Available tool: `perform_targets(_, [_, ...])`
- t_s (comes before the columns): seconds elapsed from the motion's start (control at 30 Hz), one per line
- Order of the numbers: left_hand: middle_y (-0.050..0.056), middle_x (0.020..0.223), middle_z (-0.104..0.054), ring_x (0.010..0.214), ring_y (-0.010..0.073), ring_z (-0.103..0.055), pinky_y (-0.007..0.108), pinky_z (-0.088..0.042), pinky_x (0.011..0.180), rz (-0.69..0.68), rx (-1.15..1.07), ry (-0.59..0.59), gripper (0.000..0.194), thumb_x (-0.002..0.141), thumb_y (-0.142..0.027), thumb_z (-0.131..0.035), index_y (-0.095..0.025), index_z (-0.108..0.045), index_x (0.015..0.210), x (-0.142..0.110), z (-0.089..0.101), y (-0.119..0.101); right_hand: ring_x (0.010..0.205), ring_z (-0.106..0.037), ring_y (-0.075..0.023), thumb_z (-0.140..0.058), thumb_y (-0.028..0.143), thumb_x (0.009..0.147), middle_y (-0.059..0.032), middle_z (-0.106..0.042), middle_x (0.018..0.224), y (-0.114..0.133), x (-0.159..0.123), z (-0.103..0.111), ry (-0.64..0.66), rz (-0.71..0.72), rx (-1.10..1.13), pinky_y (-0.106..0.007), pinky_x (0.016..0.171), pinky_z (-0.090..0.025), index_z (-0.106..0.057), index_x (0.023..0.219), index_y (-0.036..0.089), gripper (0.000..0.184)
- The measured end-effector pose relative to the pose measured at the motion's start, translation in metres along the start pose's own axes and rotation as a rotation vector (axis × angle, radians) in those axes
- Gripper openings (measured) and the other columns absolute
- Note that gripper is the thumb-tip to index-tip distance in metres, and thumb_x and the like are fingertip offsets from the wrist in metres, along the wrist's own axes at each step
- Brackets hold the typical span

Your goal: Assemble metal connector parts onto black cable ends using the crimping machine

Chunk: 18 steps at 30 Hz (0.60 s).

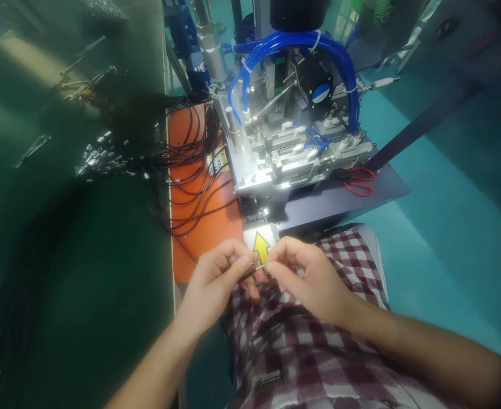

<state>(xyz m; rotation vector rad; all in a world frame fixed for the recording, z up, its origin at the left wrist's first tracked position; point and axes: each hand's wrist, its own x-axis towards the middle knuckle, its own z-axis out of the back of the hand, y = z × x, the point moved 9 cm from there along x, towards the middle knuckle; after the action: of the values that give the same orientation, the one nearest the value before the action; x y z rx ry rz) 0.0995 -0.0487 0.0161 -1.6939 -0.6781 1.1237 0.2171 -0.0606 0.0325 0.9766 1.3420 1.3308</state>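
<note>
My left hand (220, 275) is closed, with thumb and fingers pinching a thin cable (247, 274). Fine bare or light-coloured wire ends stick out of the cable toward the right. Close beside it, my right hand (304, 272) pinches the tip of one of these wires between thumb and forefinger. Both hands are held above my lap, just in front of a white plate with a yellow arrow (261, 245). Beyond that plate stands a metal machine (276, 165) with pneumatic fittings. My fingers hide part of the cable.
Black cables (195, 199) run over the orange plate (208, 227) at left. Their shiny metal connectors (101, 156) lie bunched on the dark green table (118, 295). Thick blue hoses (293, 40) arch over the machine. A red wire loop (361, 182) lies on its base.
</note>
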Motion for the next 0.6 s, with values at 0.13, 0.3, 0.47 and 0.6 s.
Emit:
perform_targets(0.13, [0.000, 0.067, -0.066, 0.056, 0.0114, -0.062, 0.022, -0.048, 0.056, -0.025, 0.024, -0.017, 0.021, 0.092, -0.031, -0.055, -0.016, -0.054, 0.079, -0.002, -0.004, -0.001, 0.058, -0.055, -0.0075, -0.052, 0.007, 0.086, 0.0031, -0.064, 0.070, 0.010, -0.002, 0.000, 0.000, 0.095, -0.099, -0.019, 0.051, -0.042, -0.055, 0.074, 0.018, 0.017])
perform_targets(0.3, [-0.001, 0.063, -0.064, 0.055, 0.0111, -0.061, 0.022, -0.047, 0.056, -0.032, 0.017, 0.020, 0.023, 0.094, -0.031, -0.052, -0.016, -0.051, 0.076, -0.002, -0.009, -0.001, 0.068, -0.057, -0.0101, -0.051, 0.004, 0.086, 0.0020, -0.063, 0.070, 0.022, -0.008, -0.002, 0.011, 0.279, -0.265, -0.023, 0.067, -0.044, -0.054, 0.074, 0.019, 0.019])
perform_targets(0.47, [0.000, 0.065, -0.065, 0.056, 0.0121, -0.061, 0.024, -0.048, 0.056, -0.032, 0.031, -0.014, 0.023, 0.095, -0.033, -0.049, -0.017, -0.051, 0.078, -0.005, -0.005, 0.000, 0.062, -0.053, -0.0103, -0.052, 0.007, 0.084, 0.0016, -0.057, 0.070, 0.019, -0.008, 0.004, -0.067, 0.285, -0.334, -0.024, 0.059, -0.040, -0.053, 0.074, 0.018, 0.015])
perform_targets(0.6, [0.000, 0.074, -0.065, 0.063, 0.0123, -0.063, 0.026, -0.050, 0.062, -0.117, 0.117, -0.118, 0.020, 0.095, -0.032, -0.050, -0.018, -0.054, 0.082, -0.011, -0.001, -0.003, 0.057, -0.052, -0.0090, -0.052, 0.011, 0.085, 0.0030, -0.056, 0.066, 0.004, -0.001, 0.006, -0.055, 0.070, -0.135, -0.021, 0.052, -0.040, -0.053, 0.074, 0.018, 0.013])
